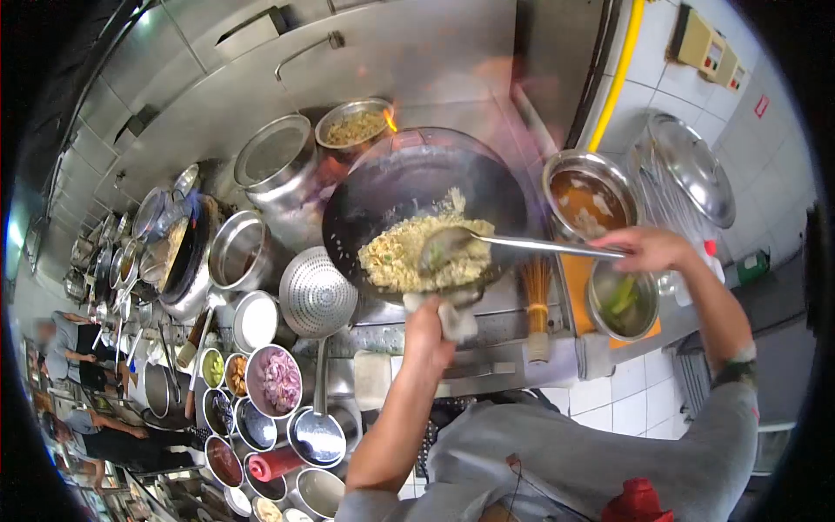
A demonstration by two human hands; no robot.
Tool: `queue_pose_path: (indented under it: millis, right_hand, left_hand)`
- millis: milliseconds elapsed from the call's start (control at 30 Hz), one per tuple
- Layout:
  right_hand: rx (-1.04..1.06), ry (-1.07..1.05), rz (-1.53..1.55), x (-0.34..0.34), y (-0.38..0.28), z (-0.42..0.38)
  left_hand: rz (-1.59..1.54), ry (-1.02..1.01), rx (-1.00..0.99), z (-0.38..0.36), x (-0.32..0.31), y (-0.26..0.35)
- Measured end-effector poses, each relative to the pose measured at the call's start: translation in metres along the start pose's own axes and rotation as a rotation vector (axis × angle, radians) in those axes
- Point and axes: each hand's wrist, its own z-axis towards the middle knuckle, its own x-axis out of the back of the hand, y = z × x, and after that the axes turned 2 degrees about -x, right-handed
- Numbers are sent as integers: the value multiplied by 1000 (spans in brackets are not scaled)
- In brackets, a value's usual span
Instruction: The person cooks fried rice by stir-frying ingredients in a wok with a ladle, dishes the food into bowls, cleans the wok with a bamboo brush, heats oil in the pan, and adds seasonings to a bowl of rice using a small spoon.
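Observation:
A large black wok (496,178) sits tilted on the stove, with fried rice (396,248) heaped in its lower half. My left hand (426,337) is closed at the wok's near edge, gripping it through a folded white cloth (458,322); any handle there is hidden. With my right hand (645,250) I hold the end of a long steel ladle (539,245), fingers wrapped round its handle. The ladle's bowl rests in the rice, near the middle of the wok.
Flame (390,119) shows behind the wok. To the right stand a pot of brown liquid (554,178), a bowl with green vegetables (596,326) and a bamboo brush (537,304). A perforated skimmer (318,287) and chopped red onion (275,381) lie left. Co-workers (74,348) stand far left.

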Motion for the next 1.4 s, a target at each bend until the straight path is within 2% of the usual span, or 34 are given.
queue_pose_path:
  millis: [67, 133, 167, 200, 233, 267, 300, 333, 400, 433, 467, 533, 600, 667, 700, 800, 867, 967, 1000, 1100, 1167, 1267, 1300, 1367, 1400]
  right_hand:
    - [122, 186, -183, -29, 18, 39]
    - [-268, 215, -223, -52, -27, 47]
    - [-112, 361, -294, -59, -17, 42]
    - [-5, 392, -272, -60, -9, 33]
    - [103, 441, -251, -54, -2, 21]
    - [203, 478, -235, -47, 3, 6]
    - [192, 400, -134, -35, 5, -9]
    - [181, 315, -21, -26, 0, -19]
    - [-213, 115, 187, 2, -35, -33]
    - [-414, 13, 294, 9, -47, -38]
    - [-232, 97, 147, 3, -39, -27]
    - [105, 258, -137, -29, 0, 12]
    - [157, 527, -211, -68, 0, 37]
    - [-221, 461, -355, -71, -30, 26]
    - [-151, 500, -368, -73, -7, 21]
    - [25, 516, -238, -45, 17, -11]
    - [-7, 420, -292, -3, 0, -31]
    - [-104, 408, -449, 30, -2, -23]
    - [-154, 402, -495, 30, 3, -17]
    - [-108, 533, -567, 4, 17, 49]
    - [-206, 467, -483, -7, 7, 98]
    - [-7, 504, -399, -11, 42, 107]
    - [80, 468, -269, 3, 19, 82]
    - [110, 405, -232, 12, 34, 54]
    - [86, 399, -214, 8, 38, 59]
  left_hand:
    - [102, 27, 1, 28, 16, -9]
    - [233, -28, -17, 20, 55, -38]
    - [278, -55, -35, 8, 72, -53]
    - [283, -71, -67, -19, 84, -66]
    - [183, 15, -165, -52, 60, -58]
    - [136, 55, -109, -64, 58, -50]
    - [87, 97, -55, -75, 56, -44]
    - [77, 30, -19, -71, 39, -16]
    - [57, -72, 46, -59, 4, 29]
    - [37, -82, 27, -41, -8, 33]
    - [35, 36, 17, -15, -12, 28]
    - [40, -92, -23, 37, 20, -2]
    - [181, -55, -107, 39, 49, -30]
    - [203, -101, -232, 11, 73, -58]
    - [83, 11, -318, -20, 44, -50]
    - [158, 178, -116, -39, 17, 0]
    - [14, 44, -72, 24, 35, 17]
    - [82, 1, -172, 45, 21, 20]
    - [68, -1, -150, 53, 25, 18]
    - [14, 30, -86, 70, 31, 13]
    - [37, 31, -50, 68, 34, 15]
    - [46, 3, -42, 60, 29, 20]
    - [1, 12, -37, 53, 26, 22]
    - [-92, 75, -32, 43, 15, 27]
    - [-34, 84, 7, 56, 22, 32]
